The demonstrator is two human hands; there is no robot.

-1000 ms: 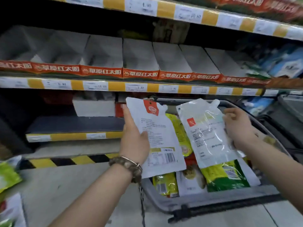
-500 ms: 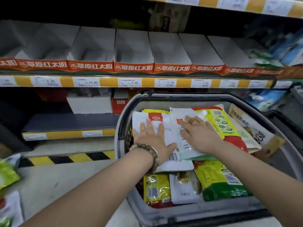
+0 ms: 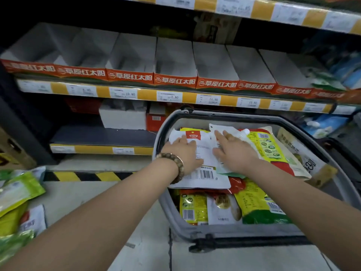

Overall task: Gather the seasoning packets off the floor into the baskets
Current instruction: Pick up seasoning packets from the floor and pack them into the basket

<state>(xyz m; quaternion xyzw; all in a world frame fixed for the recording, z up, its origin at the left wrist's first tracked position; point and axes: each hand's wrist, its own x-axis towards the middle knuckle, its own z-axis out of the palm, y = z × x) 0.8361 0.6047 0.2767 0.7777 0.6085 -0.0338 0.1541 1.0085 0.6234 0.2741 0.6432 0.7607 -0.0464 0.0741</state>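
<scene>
Both palms flat, gripping nothing; left hand [image 3: 183,153] presses the white packet [image 3: 205,178], right hand [image 3: 234,154] the spouted pouch [image 3: 215,128], atop the crowded basket [image 3: 214,231]; slick and heaped, they may slide out once I lift.

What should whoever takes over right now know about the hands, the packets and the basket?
The left grip is open, fingers flat on the white packet.
The right grip is open, flat on the spouted pouch.
Done: both lie on top of the pile in the grey basket, which looks fairly full.
Left to do: the packets on the floor at the left edge need picking up, probably next.
</scene>
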